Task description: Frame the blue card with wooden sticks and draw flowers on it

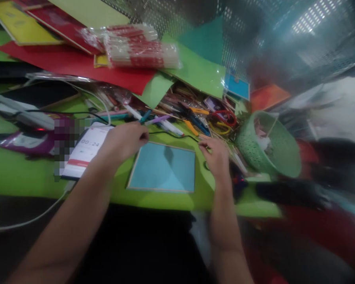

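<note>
On the green table (203, 197), the blue board (159, 171) lies before the person, probably for easy reach. The left hand (133, 136) and right hand (216, 154) curl narrowly near its far corners; I cannot tell whether they grip the black cord (173, 136) beyond.

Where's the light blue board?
In the head view, the light blue board lies just below centre on the green table, below-right of the left hand and left of the right hand.

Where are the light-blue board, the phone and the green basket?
Light-blue board (161, 169): head view, middle of its flat face.
Phone (84, 148): head view, on its lit screen.
Green basket (286, 148): head view, on its inner wall.
</note>
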A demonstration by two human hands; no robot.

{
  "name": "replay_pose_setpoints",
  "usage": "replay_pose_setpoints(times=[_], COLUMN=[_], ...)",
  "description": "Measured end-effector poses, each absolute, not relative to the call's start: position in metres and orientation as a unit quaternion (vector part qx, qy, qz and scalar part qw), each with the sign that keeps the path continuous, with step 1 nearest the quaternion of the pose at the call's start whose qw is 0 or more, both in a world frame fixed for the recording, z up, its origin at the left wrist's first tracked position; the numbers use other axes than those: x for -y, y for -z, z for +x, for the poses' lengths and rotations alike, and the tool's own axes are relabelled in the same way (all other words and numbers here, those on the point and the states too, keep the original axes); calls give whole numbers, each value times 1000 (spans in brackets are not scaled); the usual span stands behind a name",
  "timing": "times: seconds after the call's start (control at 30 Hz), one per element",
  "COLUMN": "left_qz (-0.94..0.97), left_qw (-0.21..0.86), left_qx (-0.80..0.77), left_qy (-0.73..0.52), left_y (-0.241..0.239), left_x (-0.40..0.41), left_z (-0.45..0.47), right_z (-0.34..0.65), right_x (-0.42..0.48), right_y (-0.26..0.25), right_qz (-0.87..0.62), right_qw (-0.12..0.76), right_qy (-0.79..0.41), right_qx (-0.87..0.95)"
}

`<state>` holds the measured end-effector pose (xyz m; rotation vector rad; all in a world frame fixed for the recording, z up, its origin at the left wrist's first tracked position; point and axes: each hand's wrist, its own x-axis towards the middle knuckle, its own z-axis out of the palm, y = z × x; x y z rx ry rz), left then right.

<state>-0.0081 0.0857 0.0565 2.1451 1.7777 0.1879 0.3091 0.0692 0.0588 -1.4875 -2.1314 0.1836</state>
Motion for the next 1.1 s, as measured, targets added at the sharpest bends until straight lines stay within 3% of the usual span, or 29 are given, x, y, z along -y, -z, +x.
replay_pose_setpoints(times=[0.37, 0.7, 0.97, 1.1], left_qz=[761, 751, 757, 788], left_qw=[168, 129, 109, 149], left_qx=[-622, -635, -590, -513], left_qy=[-76, -125, -259, -305], left_y=[-58, -53, -41, -14], left_x=[-83, -86, -28, -2], left_z=[-2, 6, -6, -20], right_z=[304, 303, 353, 393], right_x=[-65, -61, 42, 90], right_y=[-60, -65, -62, -49], right_qz=[-539, -533, -669, -767], right_qw=[265, 360, 484, 472], right_qy=[-75, -38, 54, 34], right_qx=[796, 765, 562, 432])
